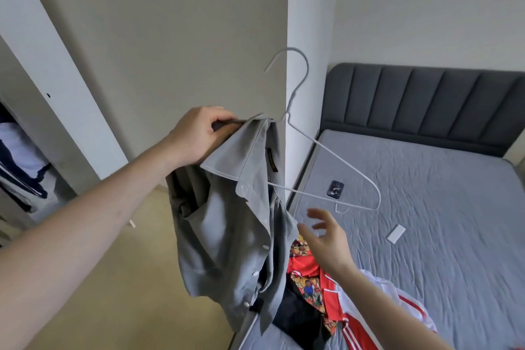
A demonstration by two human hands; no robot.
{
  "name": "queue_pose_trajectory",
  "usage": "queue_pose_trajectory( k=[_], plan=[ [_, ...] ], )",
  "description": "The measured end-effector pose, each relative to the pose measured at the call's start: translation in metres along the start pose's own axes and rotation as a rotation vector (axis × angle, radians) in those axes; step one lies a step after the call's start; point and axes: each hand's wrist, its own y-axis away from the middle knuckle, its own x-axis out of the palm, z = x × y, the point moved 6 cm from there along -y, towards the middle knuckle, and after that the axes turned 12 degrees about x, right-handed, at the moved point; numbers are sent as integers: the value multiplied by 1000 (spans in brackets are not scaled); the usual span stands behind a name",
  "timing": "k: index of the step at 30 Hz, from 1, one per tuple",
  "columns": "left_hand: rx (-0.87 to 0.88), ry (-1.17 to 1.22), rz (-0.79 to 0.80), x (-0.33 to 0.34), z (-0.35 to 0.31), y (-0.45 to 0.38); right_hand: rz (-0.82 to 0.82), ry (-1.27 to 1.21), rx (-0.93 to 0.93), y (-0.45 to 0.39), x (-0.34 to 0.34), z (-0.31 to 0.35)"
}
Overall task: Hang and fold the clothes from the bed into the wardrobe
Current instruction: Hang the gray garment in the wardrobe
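Bed (pixel 426 207) at three o'clock holds a clothes pile (pixel 318 293); left hand (pixel 199 136) grips half-hangered grey shirt (pixel 227 221), right hand (pixel 326 239) open, empty.

The left hand (pixel 199 136) grips the shoulder of a grey button-up shirt (pixel 227 224), held up in front of the wardrobe's side panel (pixel 159 37). One arm of a white wire hanger (pixel 335 156) sits inside the collar; its other arm sticks out bare toward the bed (pixel 426 207). The shirt droops off that one side, collar open, buttons showing. The right hand (pixel 326 239) reaches up below the hanger's bare arm, fingers spread and holding nothing. On the bed beneath lies a heap of red, white and patterned clothes (pixel 326 301); farther up the bed sit a dark phone (pixel 336 189) and a small white slip (pixel 396 233).
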Motion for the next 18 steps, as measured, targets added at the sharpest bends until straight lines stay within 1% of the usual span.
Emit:
queue_pose_trajectory(
  k=[2,4,7,9,12,15,18],
  plan=[
    [7,63,-14,-3,-4,-1,7,92,30,-24,7,-1],
    [-10,127,-28,-6,-6,-2,55,175,22,-40,17,4],
    [-43,178,-45,-10,-5,0,141,213,29,-55,32,10],
    [-66,181,-57,-14,-3,3,169,241,24,-63,36,10],
    [-100,196,-60,-21,3,11,68,268,-50,-69,29,10],
    [-142,156,-43,-31,15,22,-38,171,-15,-77,0,6],
    [-183,90,21,-33,30,34,-140,51,65,-88,-44,12]
  ],
)
